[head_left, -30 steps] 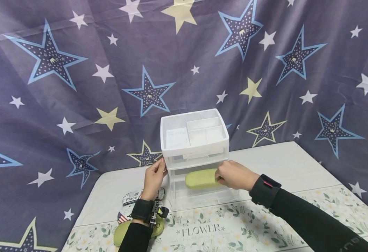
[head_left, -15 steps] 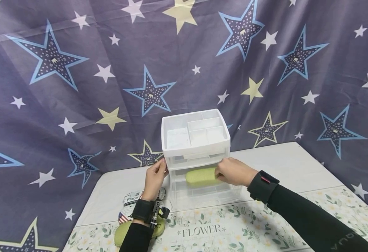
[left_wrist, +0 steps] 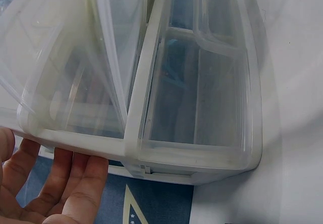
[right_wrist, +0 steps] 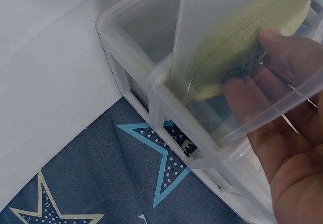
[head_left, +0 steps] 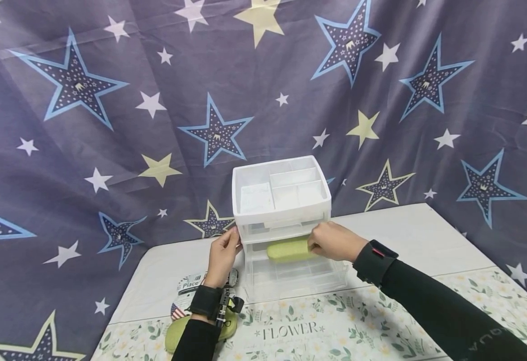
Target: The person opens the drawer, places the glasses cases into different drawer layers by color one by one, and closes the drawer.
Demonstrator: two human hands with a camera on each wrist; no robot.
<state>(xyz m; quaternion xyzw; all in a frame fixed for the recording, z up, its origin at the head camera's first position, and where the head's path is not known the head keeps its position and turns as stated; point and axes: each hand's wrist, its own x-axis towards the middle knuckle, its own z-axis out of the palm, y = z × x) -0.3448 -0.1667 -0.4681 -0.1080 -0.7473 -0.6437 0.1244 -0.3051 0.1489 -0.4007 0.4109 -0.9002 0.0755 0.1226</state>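
A white drawer unit [head_left: 281,216] with clear drawers stands on the table, one clear drawer [head_left: 290,288] pulled out below the top one. My right hand [head_left: 335,241] holds a yellow-green glasses case [head_left: 288,249] by its right end, over the back part of that drawer and close under the top drawer. In the right wrist view, thumb and fingers pinch the case [right_wrist: 242,42], seen partly through the clear plastic. My left hand [head_left: 222,254] touches the unit's left side; in the left wrist view its fingers [left_wrist: 83,188] rest against the white frame.
A second green case [head_left: 178,333] lies at the front left, partly under my left forearm. Behind it is a printed packet [head_left: 191,286] with black lettering. The divided top tray [head_left: 290,188] is at the unit's top. A star-patterned curtain [head_left: 254,125] hangs behind the table.
My right hand and the glasses case have risen slightly and moved farther back over the drawer. The left hand stays at the unit's side.
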